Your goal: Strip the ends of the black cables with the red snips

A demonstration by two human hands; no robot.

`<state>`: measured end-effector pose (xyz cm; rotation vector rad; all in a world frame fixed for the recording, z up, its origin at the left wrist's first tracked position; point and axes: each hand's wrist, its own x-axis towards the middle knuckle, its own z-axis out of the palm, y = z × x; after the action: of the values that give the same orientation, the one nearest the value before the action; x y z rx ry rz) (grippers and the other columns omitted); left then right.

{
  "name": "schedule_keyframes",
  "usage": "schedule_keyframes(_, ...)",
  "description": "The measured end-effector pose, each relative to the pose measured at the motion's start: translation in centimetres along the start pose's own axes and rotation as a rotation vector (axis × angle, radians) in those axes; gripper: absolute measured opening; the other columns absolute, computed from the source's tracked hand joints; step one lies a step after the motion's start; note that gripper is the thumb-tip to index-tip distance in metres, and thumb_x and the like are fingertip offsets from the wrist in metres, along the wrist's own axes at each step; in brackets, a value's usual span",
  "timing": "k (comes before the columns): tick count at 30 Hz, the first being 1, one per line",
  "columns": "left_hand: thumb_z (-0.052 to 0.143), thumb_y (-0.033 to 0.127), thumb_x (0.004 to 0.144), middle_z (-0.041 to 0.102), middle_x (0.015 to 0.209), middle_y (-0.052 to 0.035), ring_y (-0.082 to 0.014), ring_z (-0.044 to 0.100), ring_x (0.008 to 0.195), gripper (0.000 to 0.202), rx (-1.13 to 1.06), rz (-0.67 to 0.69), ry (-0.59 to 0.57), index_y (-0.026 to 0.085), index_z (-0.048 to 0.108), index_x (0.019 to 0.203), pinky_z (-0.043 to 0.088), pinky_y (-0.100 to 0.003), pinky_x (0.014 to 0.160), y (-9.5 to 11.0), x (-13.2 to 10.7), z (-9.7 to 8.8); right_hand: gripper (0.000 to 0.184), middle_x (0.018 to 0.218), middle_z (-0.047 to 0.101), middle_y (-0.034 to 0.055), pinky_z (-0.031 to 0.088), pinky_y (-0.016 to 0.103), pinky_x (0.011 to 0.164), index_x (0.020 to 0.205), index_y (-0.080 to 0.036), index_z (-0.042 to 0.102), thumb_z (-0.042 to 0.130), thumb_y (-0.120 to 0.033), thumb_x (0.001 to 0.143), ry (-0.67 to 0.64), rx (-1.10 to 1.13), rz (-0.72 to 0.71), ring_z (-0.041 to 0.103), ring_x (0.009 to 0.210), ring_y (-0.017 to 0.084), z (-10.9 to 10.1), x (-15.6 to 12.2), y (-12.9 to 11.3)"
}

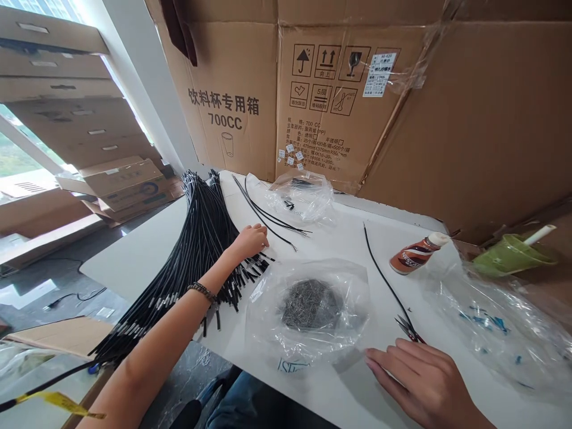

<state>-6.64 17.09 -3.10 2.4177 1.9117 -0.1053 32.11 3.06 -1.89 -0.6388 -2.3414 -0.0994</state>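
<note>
My left hand (251, 241) reaches over the right edge of a large bundle of black cables (196, 244). Its fingers are curled down and closed among the cable ends; the fingertips are hidden, so what they pinch cannot be made out. My right hand (422, 375) is at the front right of the table, fingers stretched and slightly bent, holding nothing visible. Just beyond it lie small scissors (407, 328) with open blades, beside a single black cable (379, 268). Between my hands, a clear plastic bag (259, 310) holds a heap of small dark metal pieces (310, 304).
Several loose black cables (263, 214) and another clear bag (308, 196) lie at the back of the white table (344, 241). A Nescafe bottle (415, 253), a green container (509, 256) and a bag with blue bits (496, 322) stand or lie right. Cardboard boxes (250, 59) wall the back.
</note>
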Motion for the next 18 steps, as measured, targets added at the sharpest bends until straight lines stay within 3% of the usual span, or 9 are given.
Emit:
schedule_keyframes(10,0.057,0.028,0.087,0.057,0.111,-0.0104,-0.0235,0.048,0.114,0.018,0.003,0.011,-0.056,0.011,0.061,0.092,0.037,-0.046,0.097,1.5,0.6,1.5,0.013,0.065,0.058,0.0005,0.030,0.028,0.061,0.084,-0.015,0.063,0.051,-0.015,0.091,0.002,-0.021,-0.036,0.050,0.059,0.012,0.1,0.2,-0.2)
schedule_keyframes(14,0.060,0.028,0.085,0.059,0.106,-0.0091,-0.0227,0.051,0.110,0.018,-0.109,-0.018,-0.050,0.011,0.062,0.092,0.039,-0.045,0.095,0.8,0.9,0.4,0.016,0.065,0.060,0.0023,0.033,0.028,0.062,0.082,-0.014,0.064,0.051,-0.014,0.091,0.028,-0.031,-0.050,0.052,0.059,0.012,-0.2,0.4,-0.5)
schedule_keyframes(18,0.060,0.028,0.086,0.061,0.105,-0.0088,-0.0201,0.056,0.102,0.023,-0.312,-0.129,0.110,0.012,0.063,0.102,0.043,-0.042,0.092,-1.2,0.1,-2.2,0.016,0.064,0.059,0.0024,0.034,0.028,0.062,0.081,-0.014,0.064,0.051,-0.013,0.090,0.001,-0.009,-0.034,0.051,0.059,0.012,-0.5,-0.3,-0.5)
